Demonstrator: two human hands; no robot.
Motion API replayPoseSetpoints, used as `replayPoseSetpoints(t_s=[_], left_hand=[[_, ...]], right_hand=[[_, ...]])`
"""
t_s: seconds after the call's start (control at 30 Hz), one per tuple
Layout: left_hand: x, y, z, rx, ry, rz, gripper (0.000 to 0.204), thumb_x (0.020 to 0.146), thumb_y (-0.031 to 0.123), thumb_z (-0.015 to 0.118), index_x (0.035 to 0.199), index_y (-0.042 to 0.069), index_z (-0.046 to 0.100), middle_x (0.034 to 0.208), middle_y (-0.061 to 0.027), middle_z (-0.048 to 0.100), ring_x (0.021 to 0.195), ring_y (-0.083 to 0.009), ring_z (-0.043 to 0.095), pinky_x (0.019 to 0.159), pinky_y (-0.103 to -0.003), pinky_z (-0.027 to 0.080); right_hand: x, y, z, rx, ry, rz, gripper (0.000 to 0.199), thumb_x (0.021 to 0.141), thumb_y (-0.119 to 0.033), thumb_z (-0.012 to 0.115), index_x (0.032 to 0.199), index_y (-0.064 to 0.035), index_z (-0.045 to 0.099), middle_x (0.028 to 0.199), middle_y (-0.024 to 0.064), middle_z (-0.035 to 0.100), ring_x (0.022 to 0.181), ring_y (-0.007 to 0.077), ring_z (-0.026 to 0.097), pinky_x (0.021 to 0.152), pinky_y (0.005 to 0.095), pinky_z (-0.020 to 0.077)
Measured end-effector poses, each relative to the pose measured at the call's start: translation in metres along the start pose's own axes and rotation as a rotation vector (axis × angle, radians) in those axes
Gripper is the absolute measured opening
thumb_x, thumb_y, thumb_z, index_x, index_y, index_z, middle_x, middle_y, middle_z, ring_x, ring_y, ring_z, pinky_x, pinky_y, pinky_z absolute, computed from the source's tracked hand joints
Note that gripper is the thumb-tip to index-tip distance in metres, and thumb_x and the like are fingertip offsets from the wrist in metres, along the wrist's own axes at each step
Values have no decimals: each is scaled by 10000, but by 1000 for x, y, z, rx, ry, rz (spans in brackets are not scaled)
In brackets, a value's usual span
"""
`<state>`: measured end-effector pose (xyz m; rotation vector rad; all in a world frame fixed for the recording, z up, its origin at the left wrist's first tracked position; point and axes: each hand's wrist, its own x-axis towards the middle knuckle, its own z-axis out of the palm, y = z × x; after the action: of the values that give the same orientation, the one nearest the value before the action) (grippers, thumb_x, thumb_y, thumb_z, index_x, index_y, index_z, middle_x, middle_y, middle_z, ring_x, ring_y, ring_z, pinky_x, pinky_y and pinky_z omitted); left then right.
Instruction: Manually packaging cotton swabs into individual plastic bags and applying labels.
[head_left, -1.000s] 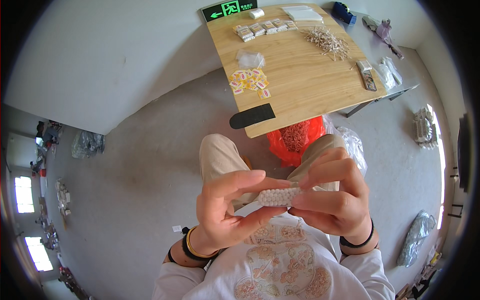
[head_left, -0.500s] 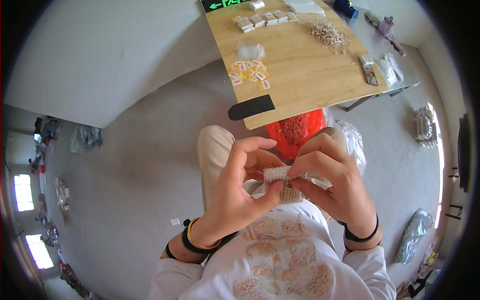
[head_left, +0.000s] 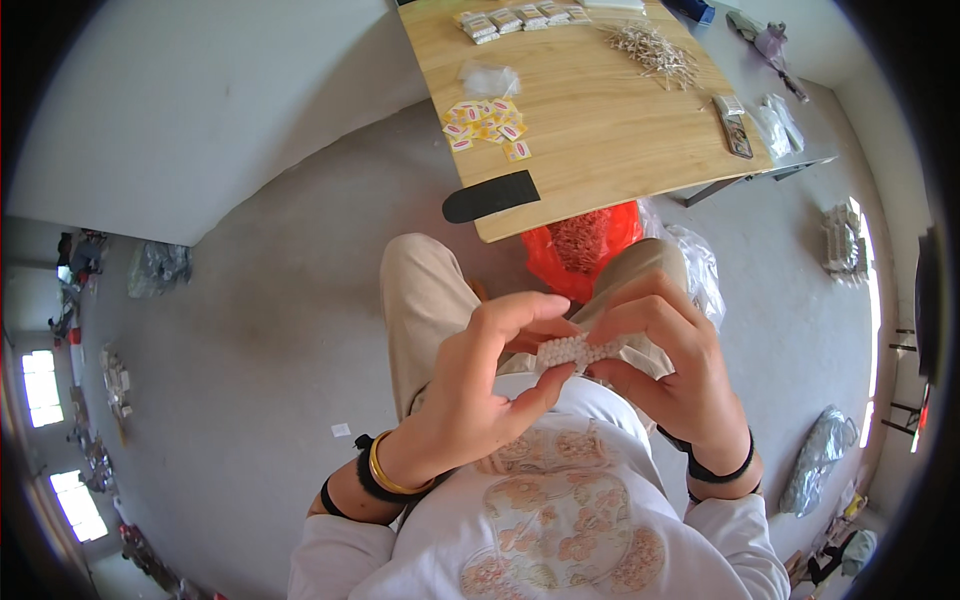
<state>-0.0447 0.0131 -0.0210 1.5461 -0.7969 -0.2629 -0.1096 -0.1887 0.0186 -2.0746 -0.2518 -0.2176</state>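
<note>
A bundle of cotton swabs [head_left: 562, 352] is held in front of my lap, its white tips turned up toward me. My left hand [head_left: 475, 375] grips its left side between thumb and fingers, the index finger arched above. On the other side my right hand [head_left: 668, 365] pinches it, thumb below and fingers over the top. The sticks are mostly hidden behind the tips and my fingers.
On the wooden table [head_left: 600, 140] lie packed swab bags [head_left: 520, 20], loose swabs [head_left: 655, 52], yellow-white cards [head_left: 485, 122], clear bags [head_left: 490, 80], a phone [head_left: 737, 135] and a black strip [head_left: 490, 197]. Under its front edge sits a red plastic bag [head_left: 582, 245] with reddish contents.
The bundle has tilted so that its tips now face me and its sticks no longer show. Both hands still hold it. The table has shifted slightly up and left in view.
</note>
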Motion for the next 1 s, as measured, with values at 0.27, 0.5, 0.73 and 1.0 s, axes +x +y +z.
replayPoseSetpoints(t_s=[0.27,0.5,0.73,1.0], left_hand=[[-3,9,-3,143,-93,248,664,762,-109,793,1287,34,412,1082,-183,635,982,-265,701,845,-359,576],[-4,11,-4,146,-118,261,689,757,-103,793,1300,52,398,1078,-182,623,963,-255,678,848,-351,555],[-5,11,-3,91,-107,241,689,759,-88,791,1304,59,397,1098,-169,600,994,-250,655,893,-363,534],[-7,14,-6,113,-111,243,689,757,-67,798,1301,67,398,1090,-162,589,985,-241,642,871,-359,519]], right_hand=[[-7,-3,-5,12,28,-116,296,729,16,810,981,-61,675,972,86,592,874,266,631,729,370,522],[-10,-3,-2,-40,54,-211,304,684,-5,815,950,-88,693,968,55,603,839,239,630,690,358,506],[-12,-4,2,-34,78,-243,293,680,-14,808,938,-82,688,966,59,600,832,241,628,691,366,507],[-8,-10,1,0,61,-201,326,648,23,780,935,-81,666,959,71,596,833,257,622,699,368,516]])
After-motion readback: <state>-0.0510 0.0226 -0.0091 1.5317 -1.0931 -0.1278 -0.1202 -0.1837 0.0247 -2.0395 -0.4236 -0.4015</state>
